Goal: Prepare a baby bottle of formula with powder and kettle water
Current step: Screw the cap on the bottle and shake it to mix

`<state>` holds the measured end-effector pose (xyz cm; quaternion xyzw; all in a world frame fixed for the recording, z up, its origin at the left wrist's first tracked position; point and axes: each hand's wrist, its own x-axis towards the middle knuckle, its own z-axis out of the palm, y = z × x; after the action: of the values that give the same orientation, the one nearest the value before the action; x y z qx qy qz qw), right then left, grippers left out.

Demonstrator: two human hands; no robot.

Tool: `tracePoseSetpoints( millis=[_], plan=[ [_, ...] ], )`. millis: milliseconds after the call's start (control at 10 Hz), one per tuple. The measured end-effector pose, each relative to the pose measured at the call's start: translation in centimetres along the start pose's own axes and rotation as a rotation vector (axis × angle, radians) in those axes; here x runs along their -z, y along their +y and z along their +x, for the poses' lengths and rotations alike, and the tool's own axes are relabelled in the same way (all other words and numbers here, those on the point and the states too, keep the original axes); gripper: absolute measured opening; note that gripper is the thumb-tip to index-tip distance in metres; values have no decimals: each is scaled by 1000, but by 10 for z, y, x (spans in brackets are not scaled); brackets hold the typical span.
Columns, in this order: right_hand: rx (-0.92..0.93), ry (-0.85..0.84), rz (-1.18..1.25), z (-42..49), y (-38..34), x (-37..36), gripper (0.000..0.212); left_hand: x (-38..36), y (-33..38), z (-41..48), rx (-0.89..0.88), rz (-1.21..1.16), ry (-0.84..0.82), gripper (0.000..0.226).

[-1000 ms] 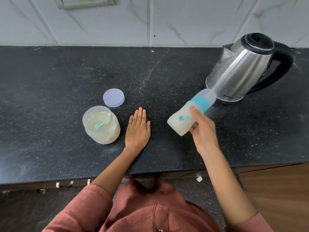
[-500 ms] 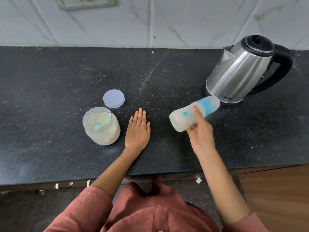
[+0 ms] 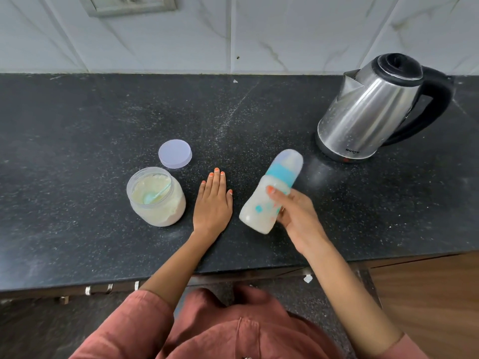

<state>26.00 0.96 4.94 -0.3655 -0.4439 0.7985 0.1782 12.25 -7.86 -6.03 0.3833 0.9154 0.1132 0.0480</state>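
Baby bottle [image 3: 269,195], capped and milky, tilts toward one o'clock, apparently lifted off the counter [image 3: 77,125], with fingers of the right hand [image 3: 298,216] curled around its body. Left hand [image 3: 212,203] lies flat at its nine o'clock, fingers straight. Kettle [image 3: 368,112] stands at one o'clock.

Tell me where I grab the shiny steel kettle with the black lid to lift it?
Grip the black curved handle of the shiny steel kettle, coming from the right. It loops clear of the body, leaving a finger gap, opposite the spout on the left. The metal body may be hot.
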Motion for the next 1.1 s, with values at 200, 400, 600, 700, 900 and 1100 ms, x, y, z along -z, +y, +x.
tracePoseSetpoints(
  millis=[200, 400, 600, 700, 900, 1100],
  plan=[
    [98, 149, 352, 13, -17, 6, 14, 0, 0, 0, -2, -20, 2, 52],
    [-38, 8, 82, -2, 2, -2, 11, 0, 0, 0, -5, -17, 16, 52],
    [52, 166, 391, 8, -12, 0, 8, 1, 1, 0, -6, -15, 10, 52],
    [46, 141, 320, 6, -10, -1, 9, 0, 0, -1, -4, -12, 4, 52],
    [33, 33, 90, -2, -6, 4, 11, 1, 1, 0, -1, -7, 3, 52],
    [57, 107, 202, 1, -14, 5, 10, 0, 0, -1, -1, -14, 6, 52]
  ],
)
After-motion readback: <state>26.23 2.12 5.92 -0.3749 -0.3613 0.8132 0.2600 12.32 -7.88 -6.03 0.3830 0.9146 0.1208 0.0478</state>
